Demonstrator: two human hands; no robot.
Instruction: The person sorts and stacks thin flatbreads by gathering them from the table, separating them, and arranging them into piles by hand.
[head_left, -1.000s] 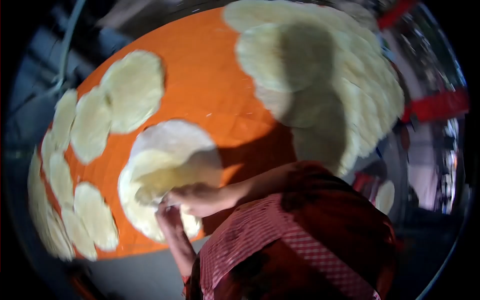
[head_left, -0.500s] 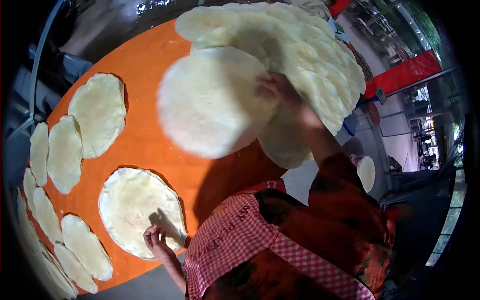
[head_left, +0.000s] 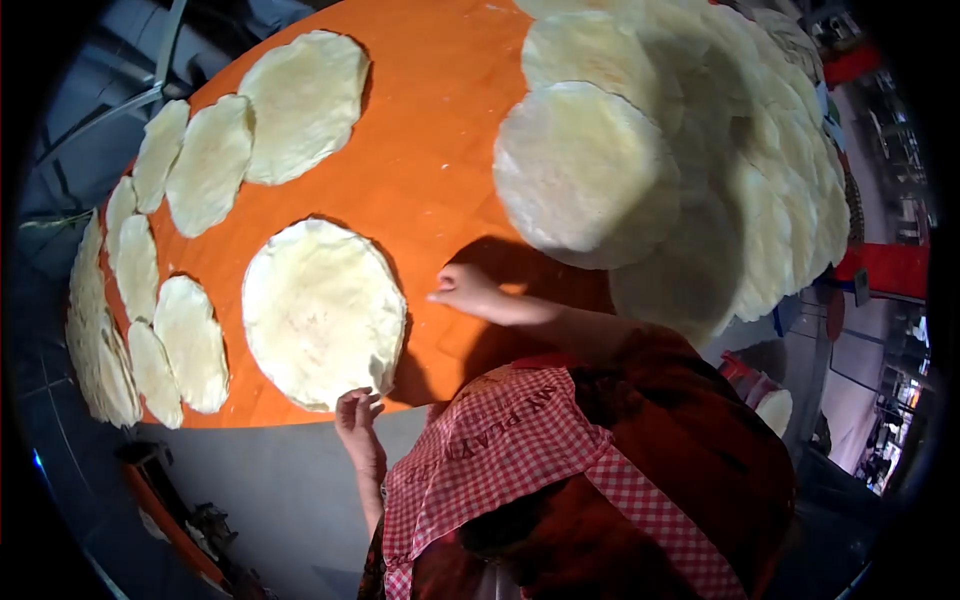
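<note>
A thick pale round stack of thin dough sheets (head_left: 320, 315) lies near the front edge of the orange table. My left hand (head_left: 359, 418) is at the stack's front edge, its fingertips pinched on the rim of a dough sheet. My right hand (head_left: 472, 292) hovers over the orange surface to the right of that stack, fingers curled together with nothing visible in them. Beyond it, a single round sheet (head_left: 580, 165) lies flat on top of the overlapping sheets at the right.
Many overlapping sheets (head_left: 790, 190) cover the table's right side. More oval-looking stacks (head_left: 305, 105) stand along the left side of the orange table (head_left: 430, 130). A red-and-white checked apron (head_left: 500, 430) is at the bottom. Metal bars (head_left: 165, 60) show at the upper left.
The sheet that my right hand was carrying now lies on the overlapping sheets. My right hand has come back toward the near stack. My left hand has moved to the stack's front rim.
</note>
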